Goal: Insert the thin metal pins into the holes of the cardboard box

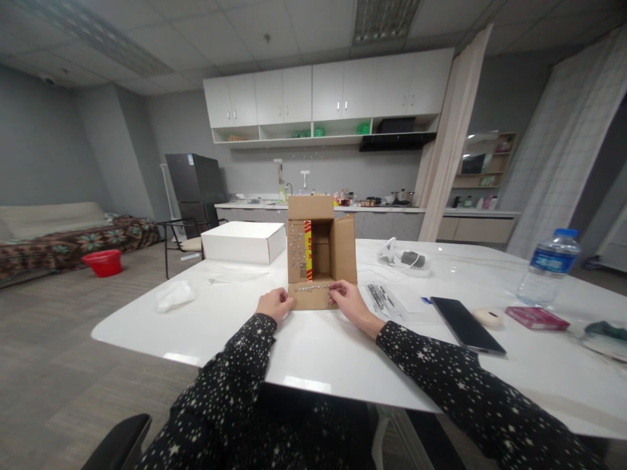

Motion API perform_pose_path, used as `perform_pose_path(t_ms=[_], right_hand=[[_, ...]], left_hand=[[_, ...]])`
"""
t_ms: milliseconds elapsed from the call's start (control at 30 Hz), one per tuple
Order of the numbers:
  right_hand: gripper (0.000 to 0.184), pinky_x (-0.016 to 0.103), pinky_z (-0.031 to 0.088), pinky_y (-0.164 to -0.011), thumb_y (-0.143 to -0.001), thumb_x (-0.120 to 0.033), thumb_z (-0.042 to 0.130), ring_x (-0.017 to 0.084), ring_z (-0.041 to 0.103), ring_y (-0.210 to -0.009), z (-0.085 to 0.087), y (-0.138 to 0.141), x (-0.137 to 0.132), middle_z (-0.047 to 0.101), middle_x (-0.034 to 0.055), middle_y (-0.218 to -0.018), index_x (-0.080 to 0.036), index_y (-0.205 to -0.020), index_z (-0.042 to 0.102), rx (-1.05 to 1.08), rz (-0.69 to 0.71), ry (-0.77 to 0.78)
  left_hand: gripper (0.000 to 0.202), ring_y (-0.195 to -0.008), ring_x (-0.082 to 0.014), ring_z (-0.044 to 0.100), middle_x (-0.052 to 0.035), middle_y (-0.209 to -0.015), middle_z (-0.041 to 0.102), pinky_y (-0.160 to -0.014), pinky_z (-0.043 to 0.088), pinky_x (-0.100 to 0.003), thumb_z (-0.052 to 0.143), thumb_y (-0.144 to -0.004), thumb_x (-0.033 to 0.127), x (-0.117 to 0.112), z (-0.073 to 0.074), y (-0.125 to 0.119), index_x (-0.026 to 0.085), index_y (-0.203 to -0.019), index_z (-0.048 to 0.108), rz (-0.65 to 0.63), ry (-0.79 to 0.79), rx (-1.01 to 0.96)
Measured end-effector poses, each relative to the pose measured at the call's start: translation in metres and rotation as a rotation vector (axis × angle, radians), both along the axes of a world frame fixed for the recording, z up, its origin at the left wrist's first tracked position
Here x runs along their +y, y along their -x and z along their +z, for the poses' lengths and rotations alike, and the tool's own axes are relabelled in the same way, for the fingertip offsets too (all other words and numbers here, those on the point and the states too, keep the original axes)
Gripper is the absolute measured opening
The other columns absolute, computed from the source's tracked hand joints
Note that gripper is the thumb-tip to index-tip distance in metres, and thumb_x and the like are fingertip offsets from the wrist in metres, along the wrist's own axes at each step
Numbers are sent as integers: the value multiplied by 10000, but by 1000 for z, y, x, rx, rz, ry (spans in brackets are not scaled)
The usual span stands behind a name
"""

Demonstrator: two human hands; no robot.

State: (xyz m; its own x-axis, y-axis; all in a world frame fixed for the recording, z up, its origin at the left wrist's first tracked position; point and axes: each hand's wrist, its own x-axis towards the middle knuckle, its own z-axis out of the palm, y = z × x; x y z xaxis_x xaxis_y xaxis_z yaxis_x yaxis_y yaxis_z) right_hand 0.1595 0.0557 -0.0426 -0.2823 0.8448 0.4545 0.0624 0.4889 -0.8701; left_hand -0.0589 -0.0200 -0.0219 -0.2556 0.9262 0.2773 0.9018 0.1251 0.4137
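Observation:
An open cardboard box (344,251) stands on the table, its opening towards me and its front flap (308,301) lying out flat. A row of small pale, shiny beads runs across that flap, and more dots cover the left flap (296,251) next to a yellow and red tape strip (308,251). My left hand (275,305), fingers curled, grips the front flap's left edge. At the flap's right end, my right hand (349,301) is closed in a pinch; a thin dark object seems to show at its fingertips, too small to name.
A white box (245,243) and crumpled tissue (174,296) lie to the left. Rightward are a sheet with dark strips (385,300), a phone-like black slab (465,324), a beige case (487,318), a dark pink box (537,318) and a water bottle (548,267).

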Motion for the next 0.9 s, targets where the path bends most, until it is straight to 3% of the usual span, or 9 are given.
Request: perform_pose_path(t_ms=[233,533,900], right_hand=[[217,281,475,-607,-818,-229,483,155,586,-649,9,-6,-17,659,47,-777,-143,-953,631,-169,-94,-200],[200,330,476,-789,-856,-154,462,194,587,-859,20,-11,-21,625,68,-902,-181,-969,623,-153,-105,-582],[170,354,484,-812,-889,-139,453,203,585,-899,17,-13,-11,615,69,-928,-193,-966,594,-164,-136,-704]], left_hand=[[177,-723,-193,602,-20,-725,665,-677,391,-284,482,-775,353,4,-7,3,214,-794,591,-8,-23,-29],[166,-672,-183,579,-14,-668,629,-642,381,-274,469,-780,340,4,-9,5,215,-793,577,-52,-14,-63],[155,-685,-183,569,-12,-676,616,-650,384,-269,463,-782,348,7,-13,8,216,-775,543,-63,-19,-62]])
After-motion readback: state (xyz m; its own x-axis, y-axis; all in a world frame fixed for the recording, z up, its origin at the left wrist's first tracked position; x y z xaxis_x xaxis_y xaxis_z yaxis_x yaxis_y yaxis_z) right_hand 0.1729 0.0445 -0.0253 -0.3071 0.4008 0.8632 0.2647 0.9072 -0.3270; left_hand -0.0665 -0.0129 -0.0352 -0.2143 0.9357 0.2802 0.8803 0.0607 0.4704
